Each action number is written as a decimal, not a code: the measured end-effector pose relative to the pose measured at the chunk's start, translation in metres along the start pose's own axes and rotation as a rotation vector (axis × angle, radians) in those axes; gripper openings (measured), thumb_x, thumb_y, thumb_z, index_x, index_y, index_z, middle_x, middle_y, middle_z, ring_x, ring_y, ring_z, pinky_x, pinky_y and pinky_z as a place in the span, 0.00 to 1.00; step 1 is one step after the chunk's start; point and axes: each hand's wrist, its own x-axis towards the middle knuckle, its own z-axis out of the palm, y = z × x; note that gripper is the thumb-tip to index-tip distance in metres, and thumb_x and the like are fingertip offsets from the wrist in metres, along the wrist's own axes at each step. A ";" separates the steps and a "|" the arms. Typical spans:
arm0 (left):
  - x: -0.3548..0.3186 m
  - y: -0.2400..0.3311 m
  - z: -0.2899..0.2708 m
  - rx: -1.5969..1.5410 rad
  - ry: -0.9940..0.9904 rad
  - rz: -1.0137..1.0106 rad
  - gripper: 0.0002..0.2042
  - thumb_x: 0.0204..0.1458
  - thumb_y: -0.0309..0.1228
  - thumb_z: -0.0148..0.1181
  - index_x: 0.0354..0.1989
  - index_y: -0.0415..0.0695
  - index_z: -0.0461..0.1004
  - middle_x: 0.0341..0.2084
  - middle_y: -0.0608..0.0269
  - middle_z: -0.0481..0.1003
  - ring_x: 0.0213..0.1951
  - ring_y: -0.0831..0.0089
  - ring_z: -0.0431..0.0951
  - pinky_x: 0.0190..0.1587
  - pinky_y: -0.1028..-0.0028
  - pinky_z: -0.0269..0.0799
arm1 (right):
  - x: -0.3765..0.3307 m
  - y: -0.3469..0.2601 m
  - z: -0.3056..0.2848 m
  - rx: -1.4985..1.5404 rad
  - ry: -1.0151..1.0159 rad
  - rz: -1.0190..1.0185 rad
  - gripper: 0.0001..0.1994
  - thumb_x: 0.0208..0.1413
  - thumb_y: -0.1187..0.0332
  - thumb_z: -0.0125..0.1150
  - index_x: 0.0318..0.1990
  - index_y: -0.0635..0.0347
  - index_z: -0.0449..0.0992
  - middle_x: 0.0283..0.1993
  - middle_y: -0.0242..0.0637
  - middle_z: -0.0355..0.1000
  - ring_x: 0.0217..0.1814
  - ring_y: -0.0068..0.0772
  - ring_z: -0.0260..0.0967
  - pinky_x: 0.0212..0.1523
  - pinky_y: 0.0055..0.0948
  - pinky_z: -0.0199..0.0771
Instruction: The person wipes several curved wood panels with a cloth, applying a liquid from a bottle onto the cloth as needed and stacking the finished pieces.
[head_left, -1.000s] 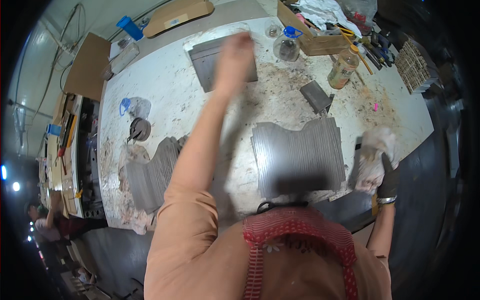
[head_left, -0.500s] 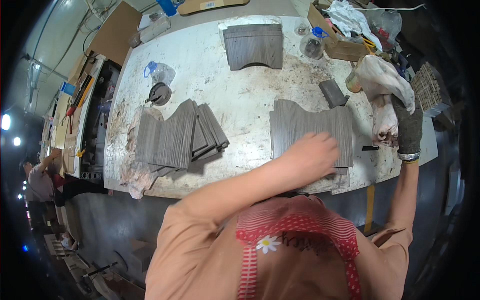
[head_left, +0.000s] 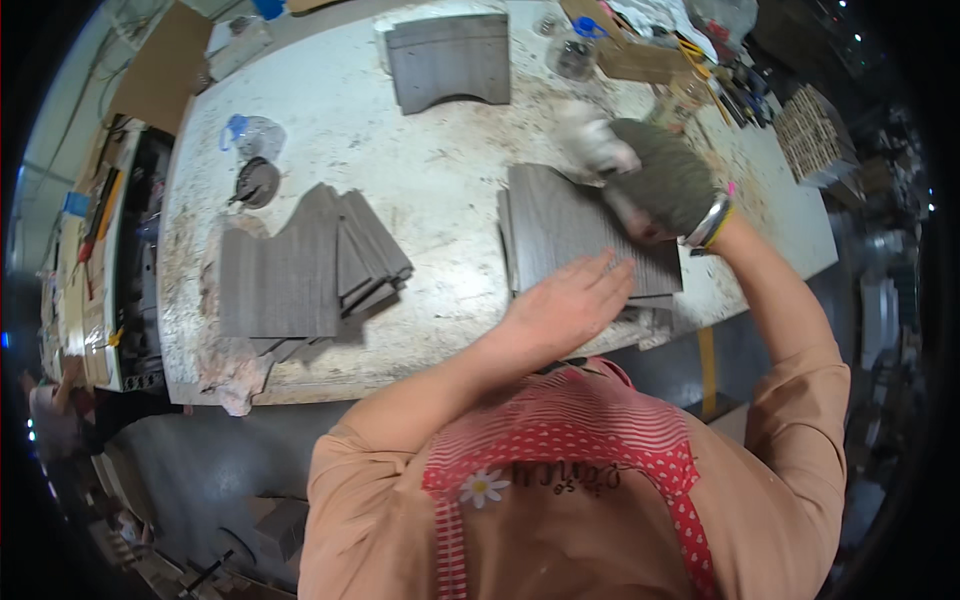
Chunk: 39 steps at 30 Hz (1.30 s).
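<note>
Left hand [head_left: 572, 303]: bare, fingers extended, palm down on the panel stack [head_left: 550, 225], at table's near edge; grey, wood-grained, thin flat sheets. Right hand [head_left: 668, 180]: dark knit glove, clenched around a white cloth [head_left: 598, 140], soft, motion-blurred, over the stack's far right; contact unclear. Leftward: fanned panels [head_left: 285, 275], scooped edge. Beyond: arched-edge panel [head_left: 450, 62]. Table [head_left: 450, 180]: white, stained.

This is a workshop; the big white table [head_left: 450, 230] is dirty and stained; gray boards [head_left: 280, 275] sit in piles; tools [head_left: 742, 103] lie about; another person [head_left: 62, 408] stands by a side bench [head_left: 100, 310].
</note>
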 end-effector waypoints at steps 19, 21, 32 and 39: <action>-0.042 -0.035 -0.028 -0.187 0.045 -0.357 0.43 0.33 0.37 0.72 0.61 0.37 0.58 0.53 0.49 0.69 0.57 0.51 0.66 0.56 0.61 0.63 | -0.031 -0.008 0.009 0.180 -0.051 0.184 0.08 0.50 0.71 0.54 0.37 0.55 0.76 0.34 0.41 0.74 0.34 0.40 0.73 0.41 0.36 0.73; -0.053 -0.038 -0.019 -0.148 0.042 -0.437 0.44 0.32 0.37 0.73 0.61 0.37 0.58 0.53 0.47 0.68 0.57 0.51 0.66 0.56 0.61 0.63 | -0.010 -0.055 -0.004 0.038 0.022 0.173 0.07 0.50 0.73 0.51 0.35 0.58 0.74 0.34 0.40 0.73 0.37 0.41 0.71 0.43 0.36 0.71; -0.054 -0.046 -0.027 0.090 0.035 -0.161 0.27 0.34 0.28 0.65 0.50 0.48 0.73 0.56 0.60 0.69 0.58 0.58 0.67 0.58 0.60 0.60 | -0.204 0.026 -0.070 0.358 0.134 1.352 0.23 0.51 0.53 0.60 0.45 0.66 0.76 0.39 0.42 0.76 0.41 0.32 0.71 0.45 0.30 0.69; 0.051 -0.058 -0.080 -0.689 0.576 -0.673 0.14 0.61 0.35 0.48 0.45 0.35 0.70 0.35 0.61 0.75 0.38 0.77 0.73 0.41 0.76 0.70 | -0.228 0.017 -0.059 0.433 0.508 1.365 0.21 0.52 0.54 0.60 0.43 0.64 0.77 0.39 0.46 0.76 0.39 0.37 0.72 0.45 0.33 0.69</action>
